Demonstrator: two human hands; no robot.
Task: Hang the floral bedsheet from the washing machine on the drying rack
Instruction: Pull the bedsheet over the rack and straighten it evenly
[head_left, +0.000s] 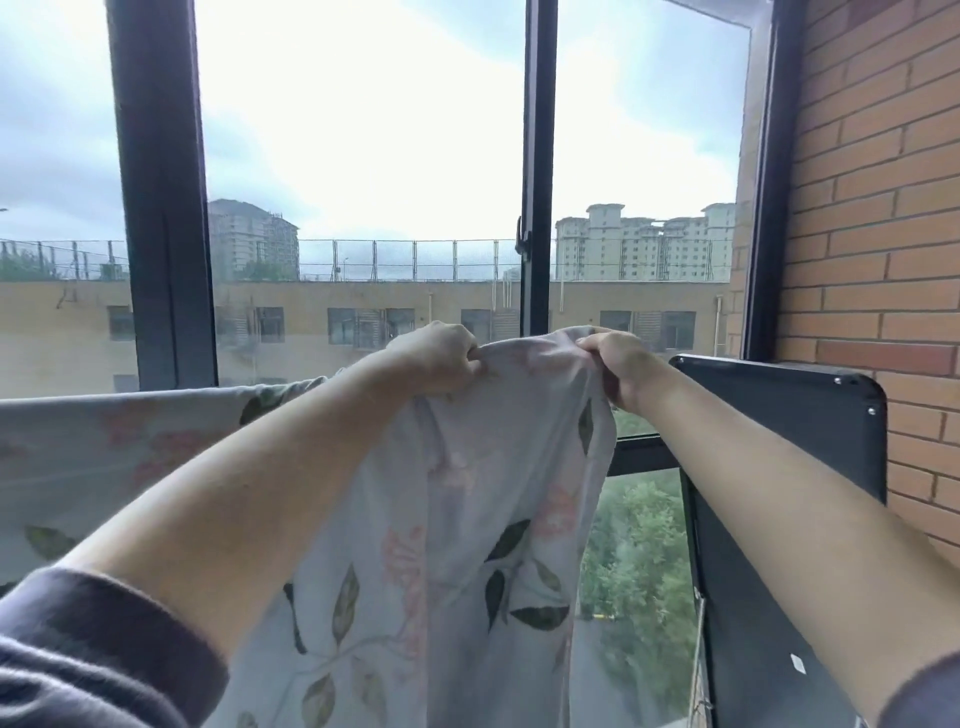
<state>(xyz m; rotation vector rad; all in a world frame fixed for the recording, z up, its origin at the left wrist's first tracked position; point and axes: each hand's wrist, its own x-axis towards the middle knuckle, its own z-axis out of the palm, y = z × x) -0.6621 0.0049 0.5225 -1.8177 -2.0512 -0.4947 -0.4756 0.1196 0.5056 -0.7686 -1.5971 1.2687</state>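
While raised before the window (363, 156), both hands, left hand (441, 358) and right hand (618, 364), grip the floral bedsheet (467, 519).

- A floral bedsheet (467, 519) is hanging across the front, screening the window (363, 156).
- A black panel (753, 623) and brick wall (883, 208) are closing off the right.
- Room is showing above the sheet.

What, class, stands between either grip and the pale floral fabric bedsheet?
Nothing visible does. The left-hand grip and the right-hand grip both clutch the top edge of the pale floral fabric bedsheet directly.
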